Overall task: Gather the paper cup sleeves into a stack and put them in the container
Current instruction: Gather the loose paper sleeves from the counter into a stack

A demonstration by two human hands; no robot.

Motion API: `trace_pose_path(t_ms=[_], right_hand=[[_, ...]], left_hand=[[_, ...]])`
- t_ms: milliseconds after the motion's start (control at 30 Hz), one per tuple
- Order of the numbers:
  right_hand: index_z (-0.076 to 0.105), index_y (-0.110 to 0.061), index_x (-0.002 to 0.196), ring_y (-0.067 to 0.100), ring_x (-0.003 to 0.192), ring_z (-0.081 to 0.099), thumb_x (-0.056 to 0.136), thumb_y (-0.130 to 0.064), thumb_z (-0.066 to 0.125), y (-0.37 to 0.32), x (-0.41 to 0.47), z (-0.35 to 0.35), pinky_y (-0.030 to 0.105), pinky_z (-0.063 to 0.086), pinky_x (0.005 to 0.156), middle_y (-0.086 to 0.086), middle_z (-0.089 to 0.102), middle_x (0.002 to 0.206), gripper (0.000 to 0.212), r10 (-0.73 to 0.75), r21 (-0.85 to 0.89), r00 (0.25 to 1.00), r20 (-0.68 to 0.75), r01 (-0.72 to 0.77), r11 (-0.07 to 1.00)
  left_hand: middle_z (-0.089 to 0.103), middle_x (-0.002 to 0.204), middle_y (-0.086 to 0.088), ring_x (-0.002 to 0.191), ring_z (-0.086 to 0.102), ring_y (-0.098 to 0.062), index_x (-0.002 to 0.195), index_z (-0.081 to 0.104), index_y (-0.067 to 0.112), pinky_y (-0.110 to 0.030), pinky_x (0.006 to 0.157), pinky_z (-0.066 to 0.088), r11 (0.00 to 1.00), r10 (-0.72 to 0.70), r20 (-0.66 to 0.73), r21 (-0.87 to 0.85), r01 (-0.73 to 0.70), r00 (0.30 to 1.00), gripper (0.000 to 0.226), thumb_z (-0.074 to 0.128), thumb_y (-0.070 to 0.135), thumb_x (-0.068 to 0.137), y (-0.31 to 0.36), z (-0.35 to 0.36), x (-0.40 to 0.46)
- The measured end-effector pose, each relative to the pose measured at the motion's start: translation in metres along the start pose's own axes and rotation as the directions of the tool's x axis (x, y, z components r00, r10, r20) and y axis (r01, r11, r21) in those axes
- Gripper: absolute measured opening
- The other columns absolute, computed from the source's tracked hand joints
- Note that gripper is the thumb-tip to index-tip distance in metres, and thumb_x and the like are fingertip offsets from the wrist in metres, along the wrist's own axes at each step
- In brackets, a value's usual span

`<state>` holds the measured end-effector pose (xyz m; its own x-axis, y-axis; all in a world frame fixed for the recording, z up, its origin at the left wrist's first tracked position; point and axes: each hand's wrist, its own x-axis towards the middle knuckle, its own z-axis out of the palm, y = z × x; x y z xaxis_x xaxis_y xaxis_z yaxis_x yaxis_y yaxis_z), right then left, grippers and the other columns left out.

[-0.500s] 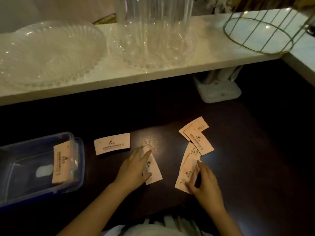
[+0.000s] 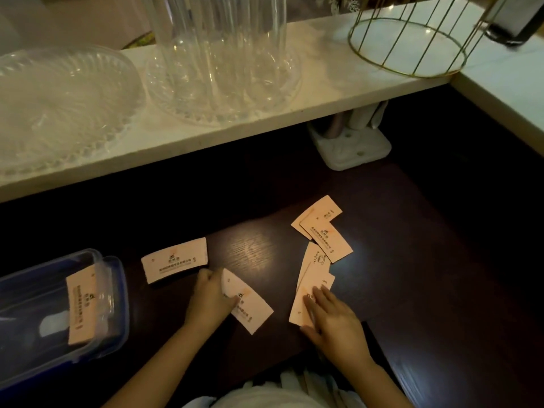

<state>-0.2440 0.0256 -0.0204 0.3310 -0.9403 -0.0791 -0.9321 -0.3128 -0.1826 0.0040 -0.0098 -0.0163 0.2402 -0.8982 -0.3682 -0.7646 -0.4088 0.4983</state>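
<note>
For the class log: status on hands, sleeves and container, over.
Left hand gripping one pale paper cup sleeve. Right hand pressing two overlapped sleeves. One sleeve already in clear blue-rimmed plastic container. Nothing blocking.

The dark wooden table carries scattered paper sleeves, a blue-rimmed container at left.
</note>
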Motion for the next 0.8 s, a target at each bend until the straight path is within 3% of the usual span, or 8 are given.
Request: trace_pose_path(t_ms=[67,133,200,333,600,700,800], right_hand=[[0.072,-0.017,0.099,0.019,0.097,0.069,0.057,-0.035,0.086,0.0,0.004,-0.004,0.032,0.06,0.068,0.003,0.073,0.106,0.048,-0.052,0.053,0.985,-0.164,0.062,0.997],[0.072,-0.014,0.097,0.018,0.09,0.071,0.064,-0.021,0.083,-0.002,0.012,-0.012,0.03,0.059,0.066,0.005,0.074,0.101,0.035,-0.056,0.102,0.952,-0.302,0.091,0.991],[0.071,-0.012,0.097,0.018,0.083,0.071,0.076,-0.016,0.071,-0.006,0.023,-0.025,0.027,0.057,0.062,0.006,0.075,0.096,0.021,-0.041,0.132,0.898,-0.438,0.109,0.985],[0.07,-0.011,0.102,0.014,0.084,0.07,0.085,-0.016,0.058,-0.02,0.042,-0.045,0.025,0.055,0.062,0.004,0.075,0.096,0.022,-0.034,0.167,0.797,-0.604,0.169,0.971],[0.07,-0.014,0.101,0.014,0.086,0.065,0.087,-0.026,0.061,-0.04,0.044,-0.041,0.027,0.053,0.065,-0.001,0.074,0.097,0.02,-0.114,0.186,0.777,-0.619,0.286,0.94],[0.069,-0.016,0.101,0.015,0.088,0.062,0.087,-0.033,0.06,-0.052,0.041,-0.036,0.027,0.049,0.071,-0.002,0.073,0.099,0.024,-0.163,0.178,0.789,-0.592,0.325,0.929],[0.068,-0.014,0.102,0.015,0.09,0.06,0.087,-0.033,0.06,-0.066,0.039,-0.032,0.029,0.046,0.075,0.0,0.072,0.103,0.025,-0.219,0.169,0.806,-0.55,0.364,0.916]], left_hand=[[0.052,0.093,0.004,0.091,0.06,-0.017,0.1,0.059,0.018,-0.023,0.071,0.049,0.978,-0.062,0.034,-0.197,0.067,0.998,0.026,0.066,0.009,0.077,-0.003,-0.006,-0.003],[0.064,0.087,0.003,0.088,0.065,-0.017,0.085,0.058,0.02,-0.021,0.063,0.051,0.91,-0.118,0.135,-0.382,0.161,0.984,0.015,0.059,0.006,0.082,-0.005,-0.01,-0.008],[0.069,0.09,-0.006,0.083,0.066,-0.017,0.085,0.057,0.016,-0.021,0.056,0.053,0.776,-0.167,0.223,-0.571,0.268,0.96,0.013,0.054,0.004,0.085,-0.001,-0.014,-0.016],[0.067,0.097,-0.014,0.092,0.065,-0.024,0.097,0.055,0.01,-0.026,0.061,0.056,0.483,-0.196,0.292,-0.802,0.351,0.936,0.012,0.05,0.004,0.089,0.021,-0.02,-0.032],[0.065,0.109,-0.015,0.102,0.063,-0.028,0.115,0.052,0.011,-0.035,0.071,0.055,0.034,-0.102,0.311,-0.948,0.316,0.945,0.026,0.046,0.005,0.09,0.048,-0.035,-0.047],[0.068,0.108,-0.016,0.101,0.065,-0.028,0.115,0.053,0.01,-0.034,0.072,0.056,-0.054,-0.059,0.293,-0.955,0.291,0.954,0.026,0.044,0.006,0.091,0.053,-0.035,-0.051],[0.074,0.1,-0.01,0.096,0.069,-0.022,0.114,0.054,0.011,-0.028,0.069,0.059,-0.063,0.005,0.273,-0.96,0.272,0.962,0.026,0.044,0.008,0.091,0.055,-0.032,-0.057]])
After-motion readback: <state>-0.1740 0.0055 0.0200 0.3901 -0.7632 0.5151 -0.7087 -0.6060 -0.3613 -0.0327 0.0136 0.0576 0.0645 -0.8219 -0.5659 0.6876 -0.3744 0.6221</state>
